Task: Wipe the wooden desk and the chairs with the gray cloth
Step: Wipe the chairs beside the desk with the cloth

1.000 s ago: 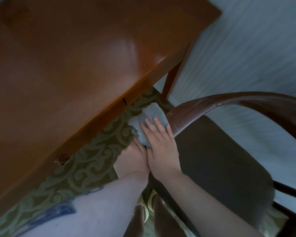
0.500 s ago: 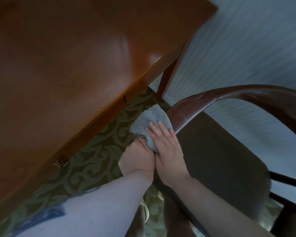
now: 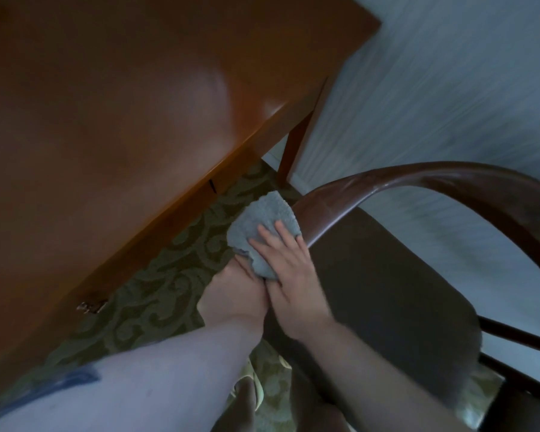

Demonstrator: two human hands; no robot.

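Right grip pressed flat-fingered on gray cloth at the chair armrest end; left grip held its lower edge, fingers hidden. Risk: cloth slips off the curved rail, beside counter.

Seen from above: gray cloth pressed against the front end of a dark chair's curved wooden armrest by the right hand, fingers laid flat across the fabric. Just beside it, touching, the left hand, fingers tucked under the cloth's lower edge and mostly hidden. At left, a glossy wooden desk with a small metal drawer pull on its front edge, green patterned carpet beneath, pale wall behind, and the chair's dark seat to the right of the hands.
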